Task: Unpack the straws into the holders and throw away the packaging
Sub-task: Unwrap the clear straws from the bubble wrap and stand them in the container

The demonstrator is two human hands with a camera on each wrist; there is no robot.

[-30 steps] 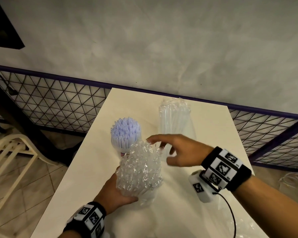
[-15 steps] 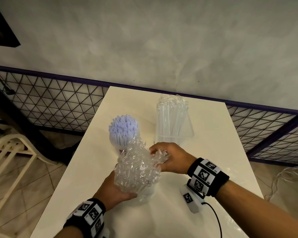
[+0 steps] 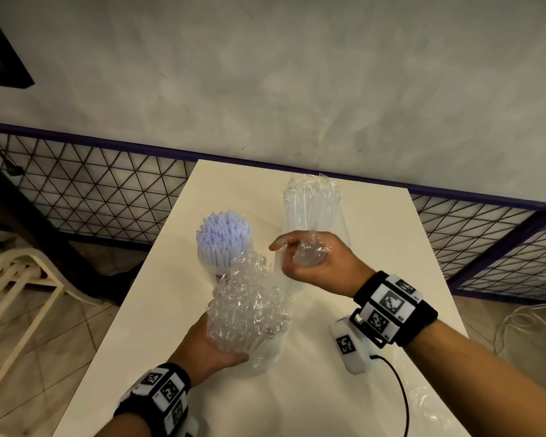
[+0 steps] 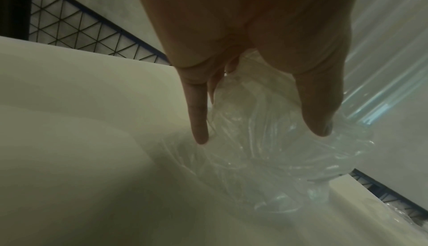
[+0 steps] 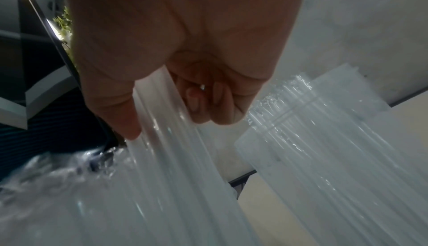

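A crinkled, glossy bundle of clear wrapped straws (image 3: 249,305) stands in a see-through holder near the 6 o'clock edge of the smooth white desk (image 3: 375,234). The left hand (image 3: 207,350) cups its lower side, thumb and fingers (image 4: 198,114) curled round the crackly film. The right hand (image 3: 316,263), just at 1 o'clock of that bundle, has its fingers (image 5: 197,101) curled tight over a balled wad of clear packaging (image 3: 309,253), the index finger sticking out toward 9 o'clock. At 11 o'clock of the bundle stands a round tuft of pale lilac straws (image 3: 224,238), matte and paper-like, partly hidden by the crinkled film in front. Behind the right hand, toward 12 o'clock, rises a tall clear holder of transparent straws (image 3: 311,203), its base blocked by the hand. A loose scrap of clear film (image 3: 423,405) lies at 4 o'clock. A black wire-mesh fence (image 3: 92,184) with a purple rail runs behind the desk, and a cream slatted chair (image 3: 13,279) sits at 9 o'clock.
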